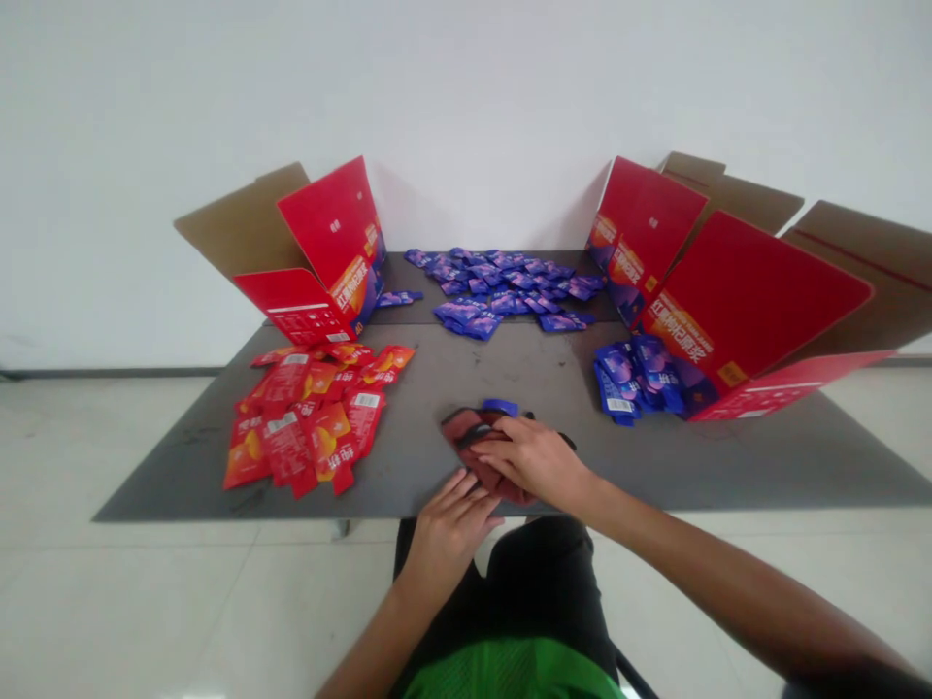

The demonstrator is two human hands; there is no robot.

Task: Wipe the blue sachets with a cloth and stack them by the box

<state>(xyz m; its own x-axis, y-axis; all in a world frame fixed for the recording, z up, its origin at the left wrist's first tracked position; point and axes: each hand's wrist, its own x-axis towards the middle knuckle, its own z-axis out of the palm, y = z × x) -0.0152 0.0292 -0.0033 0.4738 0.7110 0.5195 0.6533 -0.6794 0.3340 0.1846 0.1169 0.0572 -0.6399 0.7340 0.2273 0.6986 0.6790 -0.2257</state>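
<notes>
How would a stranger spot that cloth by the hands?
Find the grey table, then the middle of its near edge, where the left hand and right hand are. The cloth lies under the right hand, reddish brown with dark parts. It is crumpled fabric, unlike the printed red packets to its left and blue packets to its right.

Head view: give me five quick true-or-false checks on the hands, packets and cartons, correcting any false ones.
The right hand is on the reddish-brown cloth. True.
The left hand is holding a red packet. False: the left hand has its fingers at the cloth's near edge.
Blue packets are spread along the table's far side. True.
Red packets lie beside the right-hand cartons. False: the red packets lie by the left carton.
The left carton's top stands open. True.
</notes>
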